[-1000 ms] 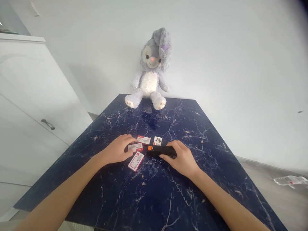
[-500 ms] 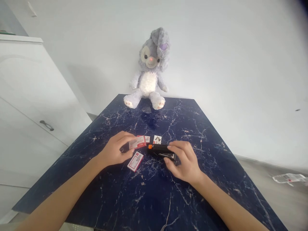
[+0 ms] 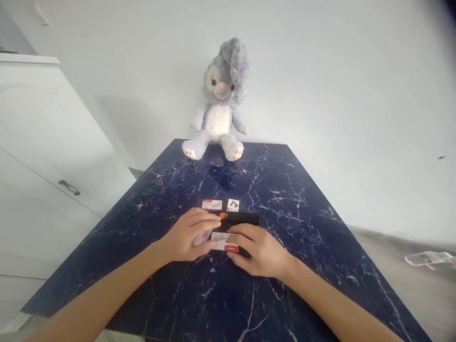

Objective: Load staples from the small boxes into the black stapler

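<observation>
A small red-and-white staple box is held between my two hands, just above or on the table in front of the stapler. The fingers and thumb of my right hand grip its right end. My left hand pinches at its left end, with the thumb at the edge. Partly under the left fingers lies a second staple box. The black stapler, with its orange tip to the left, lies just beyond my hands. Behind it are a third staple box and a small white box with a dark picture.
A grey plush rabbit sits at the far end of the dark blue marbled table, against the wall. A white cabinet stands at the left. On the floor to the right lies a clear plastic bottle.
My right hand has let go of the stapler and now grips the staple box. My left hand has brought that box right and nearer, over the lower box.
</observation>
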Demonstrator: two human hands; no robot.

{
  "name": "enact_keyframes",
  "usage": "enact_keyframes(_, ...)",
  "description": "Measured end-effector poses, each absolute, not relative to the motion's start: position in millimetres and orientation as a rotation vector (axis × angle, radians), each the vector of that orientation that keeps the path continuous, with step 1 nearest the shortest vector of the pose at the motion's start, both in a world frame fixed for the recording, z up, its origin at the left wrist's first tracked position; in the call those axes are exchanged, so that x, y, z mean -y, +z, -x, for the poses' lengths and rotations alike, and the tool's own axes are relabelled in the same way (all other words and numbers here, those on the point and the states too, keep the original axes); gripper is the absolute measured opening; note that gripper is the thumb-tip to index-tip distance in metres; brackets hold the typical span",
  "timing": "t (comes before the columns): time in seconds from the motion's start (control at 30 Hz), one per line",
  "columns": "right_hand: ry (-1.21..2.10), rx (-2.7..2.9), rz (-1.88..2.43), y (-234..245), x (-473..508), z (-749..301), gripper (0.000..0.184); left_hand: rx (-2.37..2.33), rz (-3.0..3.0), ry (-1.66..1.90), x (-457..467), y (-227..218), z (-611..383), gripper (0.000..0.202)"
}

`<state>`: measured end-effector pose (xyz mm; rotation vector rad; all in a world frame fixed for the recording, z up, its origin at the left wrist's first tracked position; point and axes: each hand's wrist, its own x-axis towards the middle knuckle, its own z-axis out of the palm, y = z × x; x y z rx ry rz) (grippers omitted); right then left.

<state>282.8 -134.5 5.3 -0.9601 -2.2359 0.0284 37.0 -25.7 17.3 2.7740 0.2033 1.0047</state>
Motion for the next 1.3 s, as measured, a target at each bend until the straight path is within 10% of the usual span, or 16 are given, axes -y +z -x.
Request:
enact_keyframes(0.33, -0.121, 2.196, 0.958, 15.7, 133.3, -301.4, 0.013, -0.55, -2.715, 0.453, 12.7, 6.8, -35.5, 0.055)
enact_keyframes(0.67, 0.42, 2.133, 1.556, 20.4, 116.3, -351.5, 0.02, -0.655, -2.59, 0.674, 7.8, -0.6, -52.8, 0.026)
enact_keyframes(1.3, 0.333, 2.061, 1.435, 5.6, 115.8, -340.2, 0.015, -0.518, -2.735, 0.899, -1.8, -3.5, -42.2, 0.018)
